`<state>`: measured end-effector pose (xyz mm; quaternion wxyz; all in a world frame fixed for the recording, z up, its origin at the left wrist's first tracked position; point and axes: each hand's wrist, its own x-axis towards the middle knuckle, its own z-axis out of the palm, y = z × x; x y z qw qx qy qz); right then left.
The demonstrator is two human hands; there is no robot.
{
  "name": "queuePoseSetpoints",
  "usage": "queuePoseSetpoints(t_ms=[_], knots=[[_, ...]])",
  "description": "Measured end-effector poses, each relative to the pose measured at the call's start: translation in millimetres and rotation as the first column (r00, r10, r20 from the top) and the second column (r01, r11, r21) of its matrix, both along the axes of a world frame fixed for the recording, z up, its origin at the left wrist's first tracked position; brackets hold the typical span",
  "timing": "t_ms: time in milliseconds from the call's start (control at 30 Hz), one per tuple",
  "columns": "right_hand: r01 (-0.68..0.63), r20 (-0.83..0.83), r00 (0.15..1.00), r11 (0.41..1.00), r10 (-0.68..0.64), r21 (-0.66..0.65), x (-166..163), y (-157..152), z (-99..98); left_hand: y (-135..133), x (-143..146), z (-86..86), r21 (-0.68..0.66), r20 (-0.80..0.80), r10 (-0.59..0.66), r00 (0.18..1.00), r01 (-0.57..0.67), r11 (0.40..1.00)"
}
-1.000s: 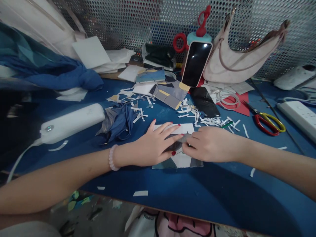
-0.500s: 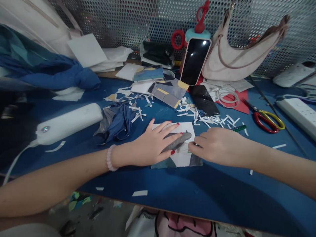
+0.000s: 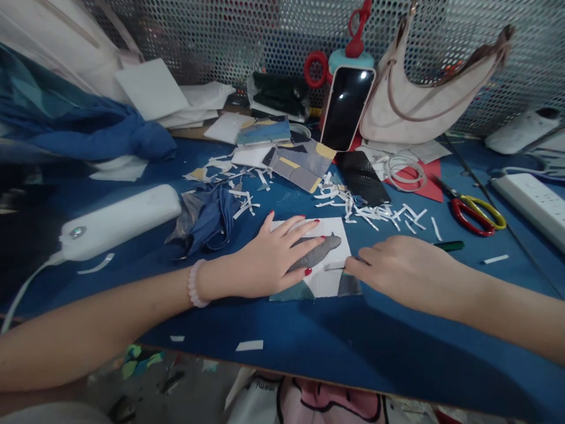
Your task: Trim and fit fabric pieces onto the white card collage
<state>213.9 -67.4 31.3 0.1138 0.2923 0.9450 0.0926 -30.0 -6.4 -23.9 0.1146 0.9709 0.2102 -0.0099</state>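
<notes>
My left hand (image 3: 269,259) lies flat with fingers stretched out, pressing on a white sheet (image 3: 332,232) and the grey cut-out shape (image 3: 318,252) stuck on it. The sheet rests on the blue table top (image 3: 335,353). My right hand (image 3: 397,268) is closed around a thin tool with a green handle (image 3: 449,245). The tool's dark tip (image 3: 334,268) touches the sheet just below the grey shape. The two hands sit a little apart.
White paper strips (image 3: 375,215) litter the table behind the sheet. Red and yellow scissors (image 3: 474,213) lie at right, near a white power strip (image 3: 529,203). A white device (image 3: 119,221) and crumpled blue cloth (image 3: 207,218) sit at left. A phone (image 3: 346,109) and bag (image 3: 424,100) lean on the mesh wall.
My right hand has slid to the right, away from my left hand, uncovering the grey shape and showing the thin tool's tip. My left hand has stayed put.
</notes>
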Motion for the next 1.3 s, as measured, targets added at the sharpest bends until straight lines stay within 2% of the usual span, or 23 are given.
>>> queuePoseSetpoints(t_ms=[633,1300], knots=[[0.178,0.032,0.984,0.979,-0.175,-0.096,4,-14,3.5,-2,2,2.8,-0.012,-0.031,0.037,0.999,-0.037,0.999],[0.277,0.049,0.961,0.957,-0.274,-0.087,0,-25,7.3,-2,1,4.1,0.018,-0.029,0.027,0.999,-0.027,0.999]])
